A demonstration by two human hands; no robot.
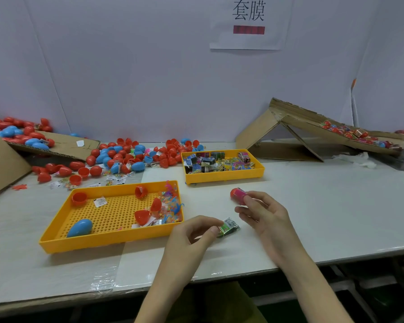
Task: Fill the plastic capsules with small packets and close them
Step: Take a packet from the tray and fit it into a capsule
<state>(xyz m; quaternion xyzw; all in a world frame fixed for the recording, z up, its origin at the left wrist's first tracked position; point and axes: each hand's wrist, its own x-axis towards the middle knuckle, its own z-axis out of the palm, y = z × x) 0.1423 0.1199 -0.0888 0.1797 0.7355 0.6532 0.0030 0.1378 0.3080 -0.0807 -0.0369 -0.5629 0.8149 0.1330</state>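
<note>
The left hand (191,238) hangs over the front of the table (324,206), thumb and forefinger pinching a green packet (228,227) by one end, the other fingers curled under. Just to the right and a little further back, the right hand (264,215) grips a red half (234,193) in its fingertips, with a pink packet (241,196) showing at the open mouth; the half is held above the table, near the green packet but apart from it. The near tray (103,243), yellow with a perforated floor, lies just left of the left hand, its right front corner close to the knuckles. In it are a closed blue capsule (79,228), several open red shells (142,216), a white slip (100,202) and a tangle of small coloured toys (172,203) along the right wall. The far tray (224,177), also yellow, sits behind the right hand and is heaped with packets (219,162). Behind the near tray a pile (131,155) of red and blue capsules spreads along the wall, with loose slips (113,179) at its front edge. A cardboard flap (63,144) on the left carries more capsules. On the right a cardboard ramp (313,129) leans up from the table, holding filled capsules (350,134), with crumpled white wrap (356,158) below it. A paper sign (248,22) hangs on the wall
</note>
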